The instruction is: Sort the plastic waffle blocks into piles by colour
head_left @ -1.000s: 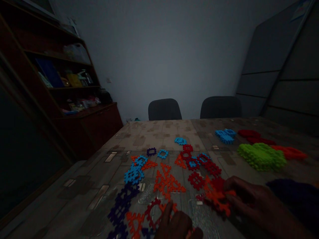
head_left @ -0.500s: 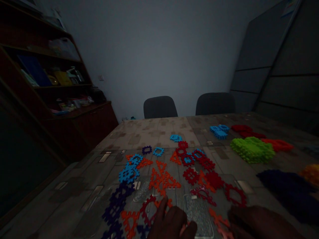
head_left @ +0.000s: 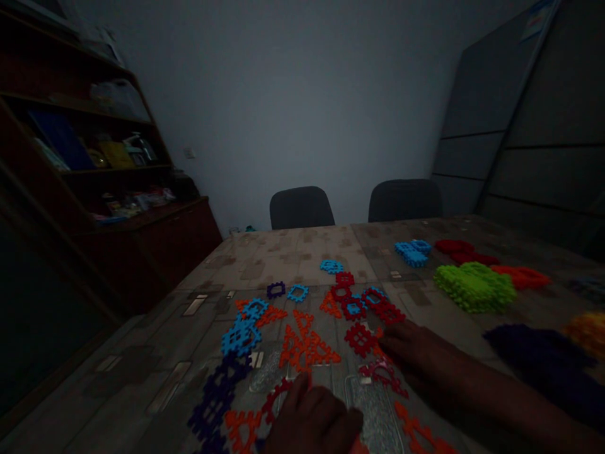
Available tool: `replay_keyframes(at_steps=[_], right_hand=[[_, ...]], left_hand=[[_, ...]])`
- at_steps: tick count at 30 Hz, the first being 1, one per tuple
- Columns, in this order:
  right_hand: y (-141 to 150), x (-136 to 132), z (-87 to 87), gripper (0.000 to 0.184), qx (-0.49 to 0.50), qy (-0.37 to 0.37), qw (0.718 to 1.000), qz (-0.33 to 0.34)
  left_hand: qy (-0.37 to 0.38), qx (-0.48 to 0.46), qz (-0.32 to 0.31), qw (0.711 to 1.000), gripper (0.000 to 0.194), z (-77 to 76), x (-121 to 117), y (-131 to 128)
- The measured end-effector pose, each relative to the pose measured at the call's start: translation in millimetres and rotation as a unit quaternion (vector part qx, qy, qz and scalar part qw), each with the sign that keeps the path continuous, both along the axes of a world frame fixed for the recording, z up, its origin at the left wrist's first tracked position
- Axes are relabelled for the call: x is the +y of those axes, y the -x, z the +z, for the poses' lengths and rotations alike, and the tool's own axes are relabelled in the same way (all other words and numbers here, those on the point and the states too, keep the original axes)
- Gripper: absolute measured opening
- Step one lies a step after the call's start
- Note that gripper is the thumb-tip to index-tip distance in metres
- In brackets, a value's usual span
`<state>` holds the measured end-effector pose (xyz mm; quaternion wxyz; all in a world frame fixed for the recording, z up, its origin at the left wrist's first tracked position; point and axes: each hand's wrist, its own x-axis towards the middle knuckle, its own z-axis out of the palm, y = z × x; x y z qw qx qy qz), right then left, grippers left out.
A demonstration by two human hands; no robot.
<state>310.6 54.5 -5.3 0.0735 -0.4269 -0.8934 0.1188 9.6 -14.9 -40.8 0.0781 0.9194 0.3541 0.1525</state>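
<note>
At the near edge, my left hand (head_left: 314, 419) is low over the table, index finger extended and the other fingers curled. Part of an orange toothed interlocking piece (head_left: 359, 447) shows by its thumb; the rest is hidden. A red ring-shaped piece (head_left: 273, 403) lies beside this hand. My right hand (head_left: 406, 345) is over the red pieces, fingers together and bent down, covering what is beneath. Close to its fingertips are a red windowed square (head_left: 360, 338) and a dark pink piece (head_left: 382, 373). Orange triangles (head_left: 307, 350) lie in a cluster between the hands and the blue pieces.
Light blue pieces (head_left: 241, 336) and dark purple pieces (head_left: 215, 400) lie on the left. Stacks of green (head_left: 475, 287), blue (head_left: 412, 253), orange (head_left: 524, 276) and dark purple pieces (head_left: 539, 353) stand on the right. Two chairs (head_left: 302, 207) are behind the table; a shelf unit (head_left: 137, 230) is at left.
My right hand has moved forward and left from the near right edge onto the red pieces, covering the solid red one. My left hand has stayed nearly in place.
</note>
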Motion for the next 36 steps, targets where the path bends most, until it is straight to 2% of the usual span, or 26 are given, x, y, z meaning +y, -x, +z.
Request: replay_keyframes(at_steps=[1, 2, 5, 8, 13, 18, 21, 23, 25, 29, 33, 36], right_hand=[[3, 4, 1.6, 0.029, -0.024, 0.001, 1.0, 0.011], [5, 7, 3.4, 0.031, -0.05, -0.002, 0.999, 0.018], [11, 13, 8.1, 0.027, -0.095, -0.01, 0.995, 0.013], [19, 16, 9.4, 0.021, -0.106, -0.013, 0.994, 0.003], [35, 15, 7.7, 0.04, -0.115, -0.037, 0.992, -0.034], [34, 15, 11.4, 0.027, -0.1, -0.026, 0.992, -0.078], [19, 10, 17.3, 0.033, -0.064, -0.01, 0.993, -0.101], [7, 3, 20.1, 0.034, 0.0, 0.026, 0.993, -0.111], [-4, -9, 19.0, 0.034, 0.092, 0.093, 0.984, -0.121], [-13, -41, 1.5, 0.032, 0.228, 0.194, 0.94, -0.165], [-13, -69, -17.0, 0.043, 0.276, 0.249, 0.907, -0.198], [-16, -79, -15.9, 0.047, 0.254, 0.237, 0.916, -0.201]], left_hand=[[0.027, -0.015, -0.004, 1.0, 0.041, 8.1, 4, 8], [0.039, -0.045, 0.021, 0.998, 0.047, 16.7, 8, 16], [0.067, -0.093, 0.098, 0.989, 0.037, 40.6, 13, 36], [0.104, -0.114, 0.102, 0.983, 0.035, 51.9, 10, 41], [0.129, -0.083, 0.04, 0.987, 0.037, 47.1, 5, 26], [0.144, -0.061, 0.03, 0.987, 0.024, 48.7, 10, 19], [0.151, -0.069, 0.043, 0.985, 0.017, 53.5, 10, 20], [0.158, -0.061, 0.043, 0.985, 0.012, 54.4, 10, 20], [0.162, -0.054, 0.036, 0.985, 0.013, 52.6, 9, 20], [0.167, -0.034, 0.031, 0.985, 0.029, 46.9, 10, 17], [0.152, -0.02, 0.029, 0.988, 0.028, 45.8, 12, 15], [0.143, -0.027, 0.024, 0.989, 0.026, 45.2, 12, 15]])
